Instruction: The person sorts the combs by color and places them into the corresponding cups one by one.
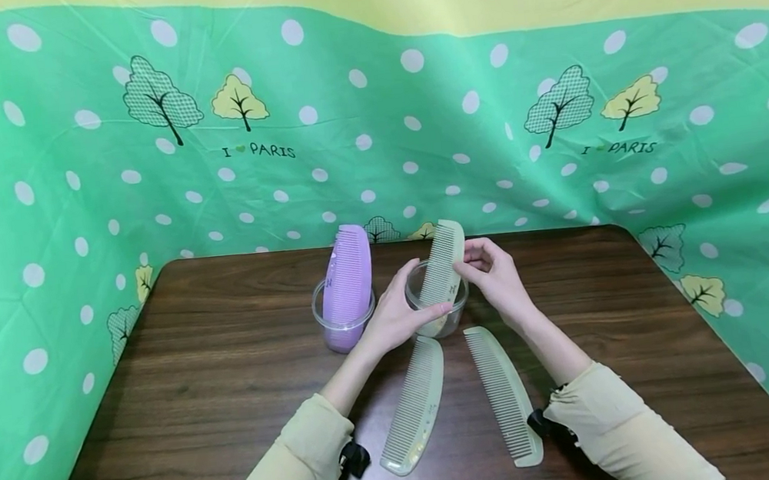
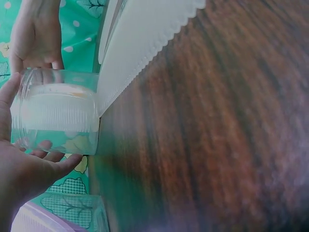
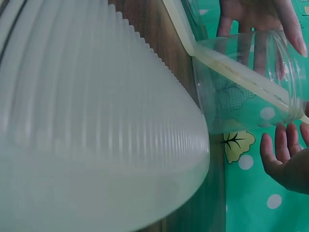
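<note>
A table (image 1: 234,409) stands against a cloth backdrop (image 1: 416,136) that rises behind it and along both sides. Toward the back of the table, two jars stand side by side. The left jar (image 1: 324,307) has a comb (image 1: 347,286) standing upright in it. The right jar (image 1: 417,287) holds another comb (image 1: 444,265), leaning up and back. The left hand (image 1: 395,320) is against this jar's left side; the right hand (image 1: 495,276) is just right of the comb, seemingly touching it. In front of the jars, two more combs, one (image 1: 414,407) left of the other (image 1: 505,394), lie flat on the table between the forearms.
</note>
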`<state>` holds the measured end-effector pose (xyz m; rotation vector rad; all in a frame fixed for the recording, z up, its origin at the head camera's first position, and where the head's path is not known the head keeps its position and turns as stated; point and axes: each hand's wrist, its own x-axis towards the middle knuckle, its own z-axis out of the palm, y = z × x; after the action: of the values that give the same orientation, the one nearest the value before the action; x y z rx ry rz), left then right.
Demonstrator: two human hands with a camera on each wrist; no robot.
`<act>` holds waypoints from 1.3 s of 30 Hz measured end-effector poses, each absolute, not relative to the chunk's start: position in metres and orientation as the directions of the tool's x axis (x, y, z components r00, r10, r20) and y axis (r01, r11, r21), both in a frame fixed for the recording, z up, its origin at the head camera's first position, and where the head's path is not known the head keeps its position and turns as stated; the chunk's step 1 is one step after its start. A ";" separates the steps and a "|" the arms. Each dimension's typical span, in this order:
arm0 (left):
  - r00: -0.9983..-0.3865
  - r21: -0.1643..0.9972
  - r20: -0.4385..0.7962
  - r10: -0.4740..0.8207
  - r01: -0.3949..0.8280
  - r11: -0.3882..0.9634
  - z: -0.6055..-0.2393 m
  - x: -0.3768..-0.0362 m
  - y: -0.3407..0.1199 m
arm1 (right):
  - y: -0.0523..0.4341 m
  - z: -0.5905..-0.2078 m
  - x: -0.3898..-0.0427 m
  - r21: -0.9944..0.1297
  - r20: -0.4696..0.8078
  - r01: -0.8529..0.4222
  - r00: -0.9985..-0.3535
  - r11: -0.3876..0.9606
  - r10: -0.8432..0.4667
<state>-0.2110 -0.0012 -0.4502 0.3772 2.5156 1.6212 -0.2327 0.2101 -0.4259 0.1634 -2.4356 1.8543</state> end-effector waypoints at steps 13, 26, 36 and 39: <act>-0.960 0.908 0.037 0.279 0.149 0.392 -0.451 -0.210 -0.001 | 0.219 -0.414 -0.212 -0.945 0.184 -0.177 -0.983 0.276 0.000; -0.959 0.907 0.034 0.281 0.148 0.394 -0.450 -0.210 -0.001 | 0.222 -0.395 -0.177 -0.885 0.202 -0.172 -0.979 0.432 0.024; -0.957 0.912 0.037 0.286 0.149 0.382 -0.450 -0.210 -0.001 | 0.210 -0.400 -0.150 -0.868 0.070 -0.043 -0.997 0.495 0.036; -0.959 0.910 0.034 0.280 0.145 0.388 -0.450 -0.210 -0.002 | 0.208 -0.406 -0.146 -0.873 0.040 -0.022 -0.999 0.487 0.026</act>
<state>-0.2105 -0.0019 -0.4503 0.3872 2.5103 1.6263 -0.1455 0.2083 -0.4056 -0.0039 -2.6671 1.5681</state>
